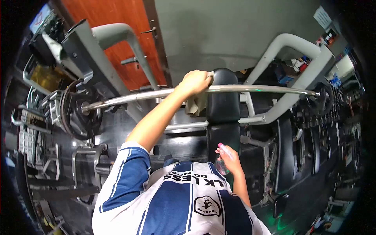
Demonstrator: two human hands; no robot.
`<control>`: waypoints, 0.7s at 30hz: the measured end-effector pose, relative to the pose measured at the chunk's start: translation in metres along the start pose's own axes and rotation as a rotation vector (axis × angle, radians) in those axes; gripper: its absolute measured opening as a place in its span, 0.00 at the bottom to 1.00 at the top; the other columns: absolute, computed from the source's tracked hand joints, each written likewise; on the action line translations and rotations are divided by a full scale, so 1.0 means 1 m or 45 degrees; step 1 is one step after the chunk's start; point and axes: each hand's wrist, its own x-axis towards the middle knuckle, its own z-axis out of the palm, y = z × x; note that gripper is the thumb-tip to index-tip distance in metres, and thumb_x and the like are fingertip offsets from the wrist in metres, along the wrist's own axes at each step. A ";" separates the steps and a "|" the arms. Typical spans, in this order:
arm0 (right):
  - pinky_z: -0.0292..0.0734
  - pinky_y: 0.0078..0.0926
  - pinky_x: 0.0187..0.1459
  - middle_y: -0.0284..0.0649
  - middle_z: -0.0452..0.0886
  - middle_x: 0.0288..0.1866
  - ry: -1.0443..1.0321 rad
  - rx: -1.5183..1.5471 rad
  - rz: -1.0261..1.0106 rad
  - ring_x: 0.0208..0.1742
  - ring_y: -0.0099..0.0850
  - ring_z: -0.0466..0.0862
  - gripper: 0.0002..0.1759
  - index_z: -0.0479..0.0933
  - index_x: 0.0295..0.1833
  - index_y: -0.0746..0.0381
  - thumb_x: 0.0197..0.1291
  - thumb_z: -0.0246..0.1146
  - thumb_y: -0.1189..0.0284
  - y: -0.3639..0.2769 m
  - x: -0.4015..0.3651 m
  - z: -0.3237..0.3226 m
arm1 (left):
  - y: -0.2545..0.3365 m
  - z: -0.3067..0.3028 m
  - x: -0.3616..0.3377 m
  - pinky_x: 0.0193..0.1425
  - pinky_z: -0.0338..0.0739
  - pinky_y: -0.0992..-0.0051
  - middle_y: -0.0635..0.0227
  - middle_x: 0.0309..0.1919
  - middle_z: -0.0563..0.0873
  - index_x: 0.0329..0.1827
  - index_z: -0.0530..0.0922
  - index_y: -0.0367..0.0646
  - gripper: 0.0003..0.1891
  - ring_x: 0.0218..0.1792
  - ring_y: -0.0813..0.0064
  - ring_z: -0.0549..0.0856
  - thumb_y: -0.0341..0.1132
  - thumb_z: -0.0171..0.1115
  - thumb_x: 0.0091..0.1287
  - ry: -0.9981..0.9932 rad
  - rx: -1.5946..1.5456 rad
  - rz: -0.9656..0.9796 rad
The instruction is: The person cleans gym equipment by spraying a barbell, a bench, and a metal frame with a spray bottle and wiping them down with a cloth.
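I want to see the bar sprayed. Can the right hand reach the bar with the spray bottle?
Probably yes. The right hand holds the spray bottle near the chest, and only the black bench pad lies below the path to the bar; nothing blocks it.

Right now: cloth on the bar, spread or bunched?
Bunched: the left hand presses the cloth onto the barbell, and the rest hangs crumpled below.

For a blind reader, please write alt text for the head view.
A left hand presses a cloth on a barbell racked over a black bench; the right hand holds a spray bottle.
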 end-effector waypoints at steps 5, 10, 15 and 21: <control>0.81 0.23 0.36 0.39 0.86 0.40 -0.144 -0.121 -0.093 0.34 0.22 0.83 0.17 0.81 0.52 0.68 0.70 0.62 0.64 0.003 0.017 -0.014 | 0.007 0.030 -0.070 0.58 0.75 0.59 0.60 0.50 0.87 0.50 0.82 0.45 0.15 0.53 0.58 0.85 0.31 0.62 0.59 0.589 0.039 0.258; 0.80 0.23 0.36 0.37 0.86 0.38 -0.325 -0.238 -0.080 0.34 0.22 0.83 0.17 0.81 0.50 0.68 0.69 0.63 0.64 -0.006 0.029 -0.026 | 0.004 0.069 -0.114 0.73 0.61 0.52 0.66 0.58 0.85 0.53 0.81 0.45 0.14 0.65 0.59 0.78 0.28 0.57 0.65 0.753 -0.383 0.242; 0.80 0.23 0.38 0.37 0.85 0.37 -0.354 -0.203 -0.077 0.35 0.22 0.83 0.17 0.82 0.49 0.68 0.69 0.64 0.63 -0.001 0.040 -0.028 | -0.016 0.065 -0.143 0.53 0.75 0.75 0.72 0.44 0.85 0.53 0.80 0.40 0.22 0.45 0.80 0.81 0.51 0.48 0.79 0.674 -1.849 -0.508; 0.81 0.24 0.40 0.40 0.87 0.41 -0.366 -0.226 -0.154 0.42 0.25 0.85 0.18 0.82 0.49 0.67 0.69 0.64 0.61 0.011 0.049 -0.026 | -0.033 0.076 -0.207 0.65 0.75 0.59 0.60 0.55 0.85 0.62 0.76 0.42 0.28 0.55 0.61 0.84 0.56 0.46 0.75 0.687 -2.929 -0.648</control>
